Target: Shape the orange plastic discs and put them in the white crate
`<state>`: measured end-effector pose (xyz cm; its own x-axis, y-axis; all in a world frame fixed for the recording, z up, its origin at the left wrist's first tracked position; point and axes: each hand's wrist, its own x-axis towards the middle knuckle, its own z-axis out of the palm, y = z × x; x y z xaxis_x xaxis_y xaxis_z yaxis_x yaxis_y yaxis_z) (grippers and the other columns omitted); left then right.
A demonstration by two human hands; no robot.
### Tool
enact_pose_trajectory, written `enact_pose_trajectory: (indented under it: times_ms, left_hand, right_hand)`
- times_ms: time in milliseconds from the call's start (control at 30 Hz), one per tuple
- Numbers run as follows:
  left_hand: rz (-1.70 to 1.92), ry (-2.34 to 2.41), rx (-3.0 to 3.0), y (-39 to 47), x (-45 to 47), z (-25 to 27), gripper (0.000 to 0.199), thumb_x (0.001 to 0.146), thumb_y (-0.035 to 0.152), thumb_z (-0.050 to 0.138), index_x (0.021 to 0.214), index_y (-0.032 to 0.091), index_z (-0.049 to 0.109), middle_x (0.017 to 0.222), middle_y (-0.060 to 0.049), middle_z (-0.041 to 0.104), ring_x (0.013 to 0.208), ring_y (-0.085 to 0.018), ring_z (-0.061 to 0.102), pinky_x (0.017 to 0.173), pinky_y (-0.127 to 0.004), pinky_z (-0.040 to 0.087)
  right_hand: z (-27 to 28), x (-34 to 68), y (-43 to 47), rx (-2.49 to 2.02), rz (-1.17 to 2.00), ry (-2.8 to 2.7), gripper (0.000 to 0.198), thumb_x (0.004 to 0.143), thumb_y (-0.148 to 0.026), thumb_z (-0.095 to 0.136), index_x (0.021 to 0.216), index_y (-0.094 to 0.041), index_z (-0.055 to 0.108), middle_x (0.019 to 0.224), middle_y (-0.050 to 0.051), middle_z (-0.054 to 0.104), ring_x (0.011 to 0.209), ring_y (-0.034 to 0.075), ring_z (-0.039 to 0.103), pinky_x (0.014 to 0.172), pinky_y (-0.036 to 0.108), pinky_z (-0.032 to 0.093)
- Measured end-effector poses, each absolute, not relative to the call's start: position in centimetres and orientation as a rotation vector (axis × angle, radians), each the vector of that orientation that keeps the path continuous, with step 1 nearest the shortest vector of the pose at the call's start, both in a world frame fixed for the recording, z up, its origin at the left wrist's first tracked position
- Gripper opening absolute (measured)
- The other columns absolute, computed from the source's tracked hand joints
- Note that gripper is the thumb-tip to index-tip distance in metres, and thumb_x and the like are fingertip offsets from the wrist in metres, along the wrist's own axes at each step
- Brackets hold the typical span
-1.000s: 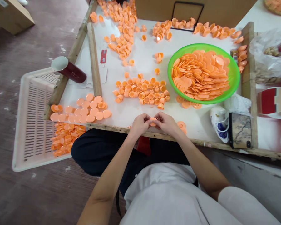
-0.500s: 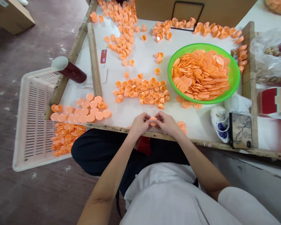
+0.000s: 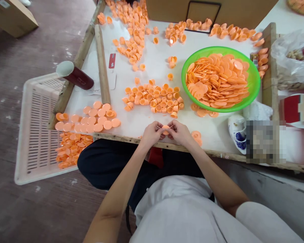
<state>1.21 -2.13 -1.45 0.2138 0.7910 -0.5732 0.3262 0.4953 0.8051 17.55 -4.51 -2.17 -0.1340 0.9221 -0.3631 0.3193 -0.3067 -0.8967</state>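
Both hands meet at the table's front edge around one small orange plastic disc [image 3: 165, 129]. My left hand [image 3: 153, 133] pinches its left side, and my right hand [image 3: 177, 131] pinches its right side. The fingers hide whatever is beneath the disc. Just beyond the hands stands a cluster of small orange plastic cups [image 3: 157, 98], many with their mouths facing up. A few orange discs [image 3: 196, 137] lie right of my right hand. Farther left, round orange pieces [image 3: 91, 120] are grouped with their flat faces up.
A green bowl [image 3: 258, 82] heaped with orange discs stands at the right. A dark red mug [image 3: 78, 77] lies by the wooden strip [image 3: 102, 67]. Below the left edge sits a white plastic basket [image 3: 24, 135] with orange pieces. A cardboard box [image 3: 167, 10] borders the back.
The disc between my fingers has tilted so that more of its round face shows. My hands have otherwise barely moved.
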Motion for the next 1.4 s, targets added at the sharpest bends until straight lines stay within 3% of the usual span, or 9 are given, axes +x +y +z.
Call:
enact_pose_trajectory:
  times_ms: [1400]
  left_hand:
    - [0.453,1.349,1.026,-2.11,1.17,-1.19,0.030,0.079,0.039,0.070,0.083,0.015,0.052,0.065,-0.004,0.066,0.055,-0.014,0.065,0.054,-0.024,0.055]
  right_hand:
    - [-2.21,17.20,-4.83,-1.659,1.395,-1.403,0.015,0.088,-0.038,0.055,0.091,-0.023,0.054,0.077,0.000,0.068,0.064,0.014,0.064,0.061,0.025,0.048]
